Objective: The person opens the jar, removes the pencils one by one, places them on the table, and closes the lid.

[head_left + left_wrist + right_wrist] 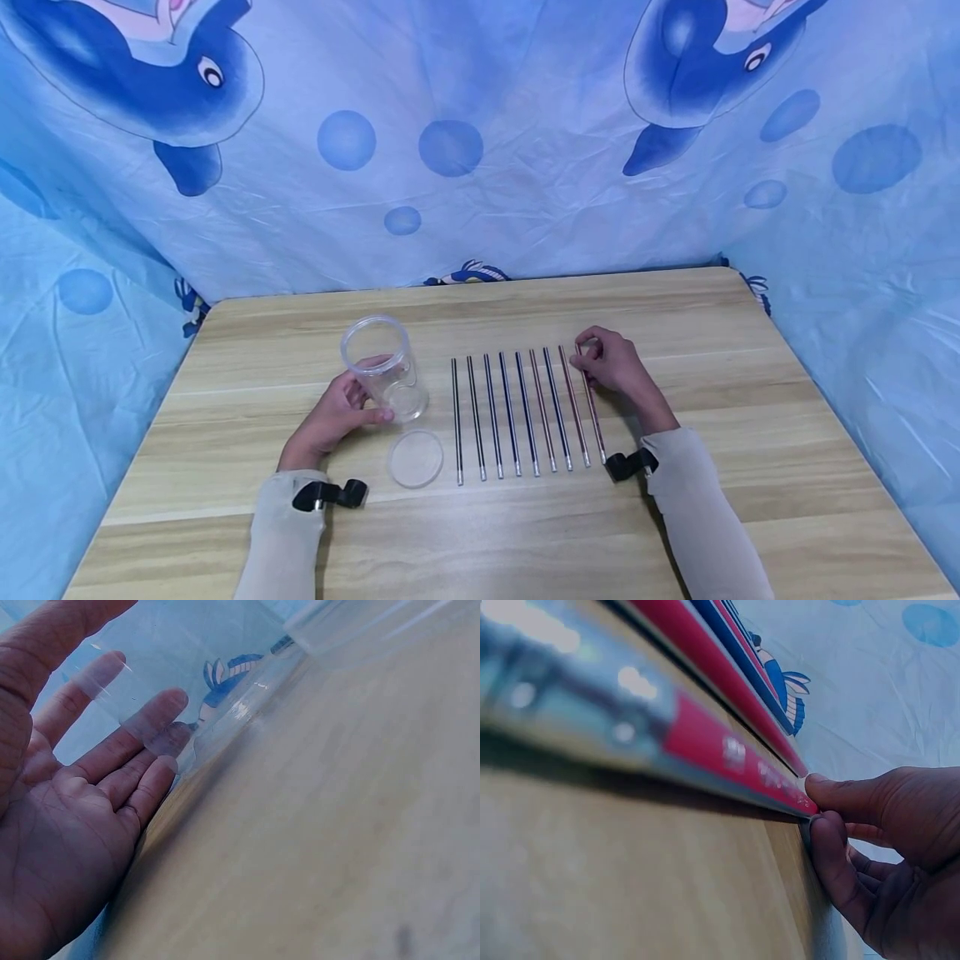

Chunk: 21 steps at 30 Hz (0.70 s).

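Observation:
My left hand (345, 417) holds a clear plastic jar (407, 390), thumb on its near side low down and fingers behind its wall. The jar stands on the table with its mouth uncovered. Just in front of it lies a round, clear lid (416, 460). To the right, several pencils (508, 417) lie side by side in a row, dark, blue and red, their silver-banded ends towards me. My right hand (611, 362) pinches the far end of the rightmost red pencil (720, 754) between thumb and index finger. That pencil lies low along the wood in the right wrist view.
The wooden table (525, 542) reaches back to a blue curtain (510, 225) printed with whales and bubbles. Curtain also hangs on both sides. Black wrist mounts (330, 495) sit on both sleeves, the right one close to the near end of the rightmost pencil.

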### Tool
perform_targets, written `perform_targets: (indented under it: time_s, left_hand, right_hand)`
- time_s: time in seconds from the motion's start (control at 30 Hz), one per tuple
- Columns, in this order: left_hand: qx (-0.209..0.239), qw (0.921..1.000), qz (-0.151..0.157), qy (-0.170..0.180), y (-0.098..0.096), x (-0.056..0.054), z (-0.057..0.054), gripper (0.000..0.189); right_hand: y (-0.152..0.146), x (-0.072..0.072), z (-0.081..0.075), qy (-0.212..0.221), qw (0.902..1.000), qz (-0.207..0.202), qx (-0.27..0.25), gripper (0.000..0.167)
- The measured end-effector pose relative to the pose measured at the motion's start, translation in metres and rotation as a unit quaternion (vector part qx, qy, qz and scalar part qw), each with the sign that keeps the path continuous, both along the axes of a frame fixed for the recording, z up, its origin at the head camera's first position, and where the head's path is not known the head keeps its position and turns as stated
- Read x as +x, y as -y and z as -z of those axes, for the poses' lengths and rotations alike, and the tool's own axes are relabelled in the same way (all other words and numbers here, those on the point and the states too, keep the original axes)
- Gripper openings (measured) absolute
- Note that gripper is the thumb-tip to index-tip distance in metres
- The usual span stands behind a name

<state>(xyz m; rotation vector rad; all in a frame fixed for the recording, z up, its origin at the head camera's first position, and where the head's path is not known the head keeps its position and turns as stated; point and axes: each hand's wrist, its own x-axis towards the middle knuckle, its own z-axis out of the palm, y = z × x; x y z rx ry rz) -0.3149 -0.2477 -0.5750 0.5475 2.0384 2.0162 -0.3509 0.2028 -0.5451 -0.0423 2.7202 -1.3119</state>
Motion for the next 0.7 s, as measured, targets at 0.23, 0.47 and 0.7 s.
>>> perform_targets:
  time_s: [0.23, 0.47, 0.7]
  left_hand:
    - [-0.003, 1.0, -0.005, -0.003, 0.0002, -0.0001, 0.0005, 0.081]
    - [-0.003, 1.0, -0.007, -0.003, -0.0009, 0.0003, 0.0002, 0.081]
    - [-0.002, 1.0, -0.006, -0.005, -0.0013, 0.0009, -0.0016, 0.081]
  right_hand:
    - [0.0012, -0.0005, 0.0005, -0.015, 0.9999, -0.006, 0.003, 0.03]
    - [-0.0003, -0.0015, 0.001, -0.007, 1.0, -0.003, 0.004, 0.032]
    - [-0.0049, -0.0018, -0.0027, 0.031, 0.9995, -0.009, -0.002, 0.039]
